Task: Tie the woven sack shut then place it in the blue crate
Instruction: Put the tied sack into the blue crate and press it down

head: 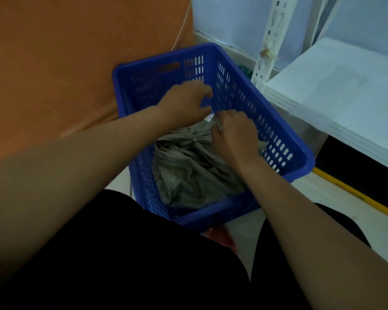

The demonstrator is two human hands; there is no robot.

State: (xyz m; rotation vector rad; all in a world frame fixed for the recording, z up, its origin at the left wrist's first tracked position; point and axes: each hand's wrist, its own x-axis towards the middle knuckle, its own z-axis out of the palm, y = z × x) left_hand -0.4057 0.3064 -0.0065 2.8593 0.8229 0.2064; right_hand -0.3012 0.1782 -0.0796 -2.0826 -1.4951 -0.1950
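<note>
The crate (284, 139) is rigid blue plastic, rectangular, its walls pierced with rows of slots and a handle hole cut in the far end. Inside it lies the sack (188, 173), a dull grey-beige woven cloth, crumpled into soft folds and gathered into a bunched neck toward the far right of the crate. The right hand (234, 130) reaches down onto that neck, fingers curled over and the thumb pressed against the bunched cloth, gripping it. The left hand (185, 100) is just beside it over the crate's far half, clear of the cloth, fingers loosely curved with a gap between thumb and forefinger and nothing seen in it. The crate stands on a pale floor between the person's knees in black trousers (99, 253). A smooth orange surface (54, 63) rises close behind the crate on the left; to the right are a white perforated metal post (267, 48) and a stack of white boards (336, 86), with a yellow strip (356, 194) on the floor below.
</note>
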